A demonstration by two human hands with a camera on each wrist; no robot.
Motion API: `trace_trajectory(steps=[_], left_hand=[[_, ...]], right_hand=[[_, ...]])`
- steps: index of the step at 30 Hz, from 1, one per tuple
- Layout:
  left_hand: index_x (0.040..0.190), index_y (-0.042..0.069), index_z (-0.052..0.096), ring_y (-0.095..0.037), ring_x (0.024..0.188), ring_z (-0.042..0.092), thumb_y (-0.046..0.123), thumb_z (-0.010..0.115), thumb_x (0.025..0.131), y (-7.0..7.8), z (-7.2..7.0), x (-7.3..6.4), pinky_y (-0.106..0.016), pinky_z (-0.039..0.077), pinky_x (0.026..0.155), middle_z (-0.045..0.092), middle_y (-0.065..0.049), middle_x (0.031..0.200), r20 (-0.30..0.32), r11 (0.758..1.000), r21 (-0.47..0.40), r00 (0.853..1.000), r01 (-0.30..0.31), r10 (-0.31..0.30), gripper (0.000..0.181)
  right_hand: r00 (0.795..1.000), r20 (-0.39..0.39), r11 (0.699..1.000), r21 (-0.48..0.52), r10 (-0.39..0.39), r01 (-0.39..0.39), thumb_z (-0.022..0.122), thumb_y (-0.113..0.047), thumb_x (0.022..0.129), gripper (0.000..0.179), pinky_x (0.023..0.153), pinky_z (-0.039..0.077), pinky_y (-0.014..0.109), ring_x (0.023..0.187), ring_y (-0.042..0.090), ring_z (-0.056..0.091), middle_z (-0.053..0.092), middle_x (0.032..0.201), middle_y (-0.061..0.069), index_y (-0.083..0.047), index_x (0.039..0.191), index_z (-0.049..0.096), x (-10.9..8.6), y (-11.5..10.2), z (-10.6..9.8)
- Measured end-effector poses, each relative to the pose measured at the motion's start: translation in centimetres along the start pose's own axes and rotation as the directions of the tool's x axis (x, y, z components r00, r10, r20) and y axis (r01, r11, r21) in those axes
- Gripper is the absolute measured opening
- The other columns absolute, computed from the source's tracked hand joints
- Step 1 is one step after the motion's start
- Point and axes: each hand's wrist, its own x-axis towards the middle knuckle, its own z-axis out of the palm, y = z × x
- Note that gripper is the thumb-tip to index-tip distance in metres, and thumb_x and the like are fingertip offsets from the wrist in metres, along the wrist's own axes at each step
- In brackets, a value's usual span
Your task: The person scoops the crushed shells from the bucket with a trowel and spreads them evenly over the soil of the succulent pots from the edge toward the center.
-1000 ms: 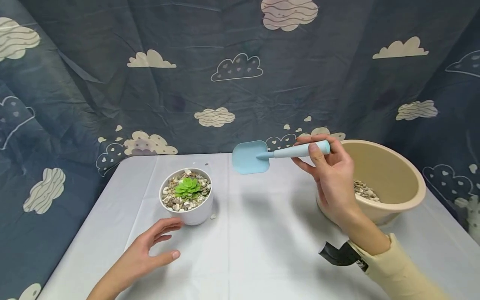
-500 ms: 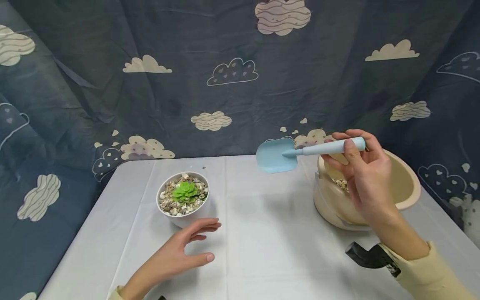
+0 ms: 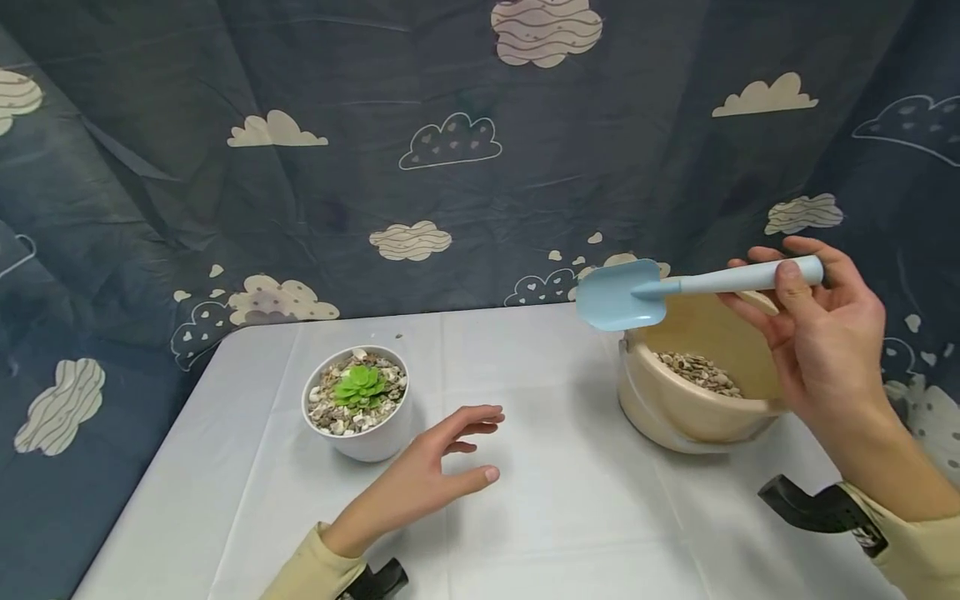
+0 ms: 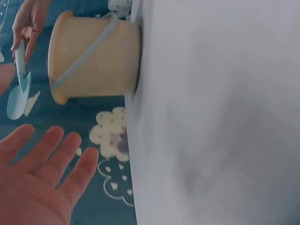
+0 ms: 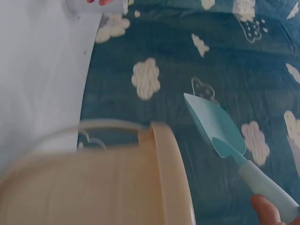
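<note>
A light blue toy shovel (image 3: 622, 293) is held level by its handle in my right hand (image 3: 832, 325), pinched between thumb and fingers. Its blade points left, above the rim of a beige bucket (image 3: 675, 417); no pebbles show on it. Inside the bucket lie small pebbles (image 3: 699, 373). My left hand (image 3: 427, 475) hovers over the table with fingers loosely extended, holding nothing. Left of it stands a white pot (image 3: 375, 437) of pebbles with a green succulent (image 3: 360, 387) in the middle. The left wrist view shows the palm (image 4: 33, 197) facing the bucket's side.
A white cloth covers the table (image 3: 540, 517). Behind it hangs a dark blue curtain (image 3: 450, 75) with a cloud print. The bucket's pale handle (image 4: 86, 58) hangs down its side. Black straps (image 3: 817, 504) sit at both wrists.
My right hand has carried the shovel rightward, from the table's middle to above the bucket. My left hand has moved right, away from the pot. The view has shifted slightly.
</note>
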Motion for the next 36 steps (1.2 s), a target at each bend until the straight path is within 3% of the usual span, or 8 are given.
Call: trace_trajectory(steps=[5,14,22,25,29,33,35,36], left_hand=[[0.143,0.033,0.045,-0.016,0.129,0.048,0.032,0.069,0.094,0.4,0.8,1.8,-0.036,0.044,0.101,0.05,0.013,0.14,0.0,1.0,0.017,1.0,-0.022,0.022,0.055],[0.142,0.031,0.046,-0.014,0.129,0.047,0.034,0.068,0.094,1.5,2.4,5.5,-0.035,0.044,0.1,0.049,0.014,0.14,-0.062,0.997,0.046,0.995,-0.07,0.073,0.054],[0.142,0.026,0.048,-0.008,0.126,0.047,0.036,0.067,0.093,3.0,3.9,9.7,-0.035,0.045,0.098,0.048,0.013,0.139,-0.057,0.998,0.039,0.997,-0.055,0.058,0.053],[0.142,0.026,0.047,-0.007,0.126,0.047,0.037,0.067,0.093,3.2,4.5,11.6,-0.034,0.045,0.098,0.047,0.015,0.141,-0.058,0.998,0.031,0.997,-0.05,0.051,0.055],[0.145,0.031,0.044,-0.012,0.129,0.047,0.04,0.07,0.09,3.5,5.3,14.0,-0.035,0.043,0.1,0.044,0.015,0.143,-0.052,0.999,-0.032,0.999,-0.01,0.008,0.061],[0.148,0.034,0.04,-0.018,0.132,0.044,0.04,0.075,0.086,3.5,6.2,16.1,-0.033,0.044,0.098,0.041,0.013,0.146,-0.034,0.994,-0.107,0.999,0.024,-0.027,0.072],[0.148,0.034,0.039,-0.019,0.132,0.043,0.039,0.077,0.084,3.5,6.6,16.9,-0.032,0.045,0.096,0.041,0.015,0.146,-0.018,0.99,-0.143,1.0,0.022,-0.025,0.075],[0.149,0.033,0.039,-0.019,0.132,0.042,0.038,0.078,0.083,3.4,6.8,17.3,-0.031,0.045,0.095,0.04,0.016,0.146,-0.007,0.987,-0.159,1.0,0.018,-0.019,0.077]], right_hand=[[0.995,-0.046,0.989,-0.124,-0.087,0.081,0.056,0.009,0.092,0.041,0.076,0.052,0.044,0.102,0.036,0.067,0.058,0.118,0.023,0.004,0.133,0.048,0.3,-1.9,-1.6],[0.977,-0.078,0.906,-0.396,-0.196,0.15,0.066,-0.001,0.09,0.047,0.074,0.054,0.031,0.1,0.023,0.069,0.058,0.121,0.017,-0.002,0.134,0.051,1.1,-3.2,-3.8],[0.987,-0.016,0.818,-0.562,-0.16,0.123,0.059,0.002,0.095,0.038,0.074,0.054,0.023,0.098,0.013,0.069,0.06,0.119,0.011,-0.004,0.132,0.052,2.0,-2.3,-4.8],[0.995,0.002,0.821,-0.564,-0.104,0.087,0.058,0.003,0.095,0.038,0.073,0.055,0.024,0.098,0.013,0.069,0.06,0.118,0.01,-0.005,0.132,0.051,2.5,-2.0,-5.1],[0.999,0.039,0.8,-0.598,-0.013,0.034,0.06,0.003,0.094,0.039,0.072,0.055,0.024,0.096,0.011,0.069,0.065,0.115,0.007,-0.006,0.13,0.051,3.1,-1.6,-5.8],[0.99,0.123,0.726,-0.687,0.064,0.038,0.063,0.001,0.092,0.038,0.071,0.056,0.025,0.094,0.01,0.069,0.068,0.11,0.006,-0.004,0.129,0.055,3.9,-1.2,-6.7],[0.979,0.172,0.637,-0.768,0.108,0.065,0.063,0.0,0.093,0.037,0.071,0.056,0.026,0.094,0.01,0.069,0.068,0.111,0.006,-0.003,0.129,0.056,4.3,-1.0,-7.1],[0.972,0.198,0.574,-0.814,0.129,0.09,0.063,-0.001,0.094,0.037,0.072,0.056,0.025,0.095,0.009,0.068,0.067,0.112,0.006,-0.003,0.13,0.057,4.5,-0.9,-7.4]])
